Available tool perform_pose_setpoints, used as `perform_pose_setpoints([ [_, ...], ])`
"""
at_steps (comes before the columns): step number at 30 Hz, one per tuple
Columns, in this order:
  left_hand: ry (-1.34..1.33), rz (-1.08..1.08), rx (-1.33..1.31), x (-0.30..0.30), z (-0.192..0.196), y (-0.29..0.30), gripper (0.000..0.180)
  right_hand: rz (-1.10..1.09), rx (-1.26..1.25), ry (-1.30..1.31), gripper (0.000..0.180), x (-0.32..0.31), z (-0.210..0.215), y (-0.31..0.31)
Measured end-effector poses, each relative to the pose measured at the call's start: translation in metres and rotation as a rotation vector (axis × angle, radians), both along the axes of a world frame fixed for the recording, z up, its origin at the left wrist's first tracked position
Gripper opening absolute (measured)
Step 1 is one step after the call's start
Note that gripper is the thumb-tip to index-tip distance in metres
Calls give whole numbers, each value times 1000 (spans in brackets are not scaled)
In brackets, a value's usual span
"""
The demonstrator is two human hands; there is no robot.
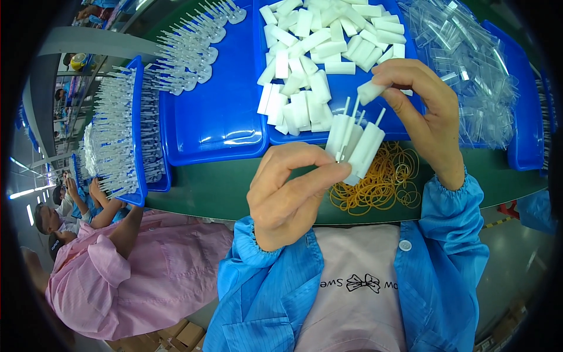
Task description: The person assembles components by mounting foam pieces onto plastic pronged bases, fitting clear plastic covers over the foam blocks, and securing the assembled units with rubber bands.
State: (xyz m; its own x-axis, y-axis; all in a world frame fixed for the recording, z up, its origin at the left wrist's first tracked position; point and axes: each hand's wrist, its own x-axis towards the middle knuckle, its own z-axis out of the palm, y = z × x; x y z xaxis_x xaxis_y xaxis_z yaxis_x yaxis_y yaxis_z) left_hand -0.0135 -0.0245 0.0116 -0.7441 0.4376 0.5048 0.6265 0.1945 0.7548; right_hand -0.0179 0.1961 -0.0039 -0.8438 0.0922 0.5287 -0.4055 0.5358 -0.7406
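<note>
My left hand point(293, 188) pinches a bundle of white plastic sleeves with thin sticks point(355, 141), held fanned out above the green table edge. My right hand point(425, 111) is above and to the right, its fingertips shut on a single white plastic cap point(370, 91) just over the bundle's stick ends. Behind the hands a blue tray point(346, 132) holds a heap of several loose white caps point(319, 53). A pile of yellow rubber bands point(381, 182) lies on the green table point(217, 188) right under the bundle.
A second blue tray point(217, 117) at the left holds rows of white stick parts point(193, 47). A blue tray point(528, 117) at the right carries clear plastic pieces point(469, 58). A rack of stick parts point(117, 135) stands at far left. People in pink smocks point(141, 276) sit to my left.
</note>
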Motion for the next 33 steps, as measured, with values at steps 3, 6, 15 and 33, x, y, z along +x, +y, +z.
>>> perform_pose_setpoints([
  [3,55,-37,-6,-4,0,1,37,50,74,85,14,-1,3,3],
  [6,175,-106,-70,-10,1,1,34,92,114,59,16,3,5,7],
  [15,493,-288,-315,-18,25,-6,37,440,-669,-514,11,12,9,19],
  [33,457,-177,-204,-9,8,-8,59,451,-406,-381,6,24,23,0],
])
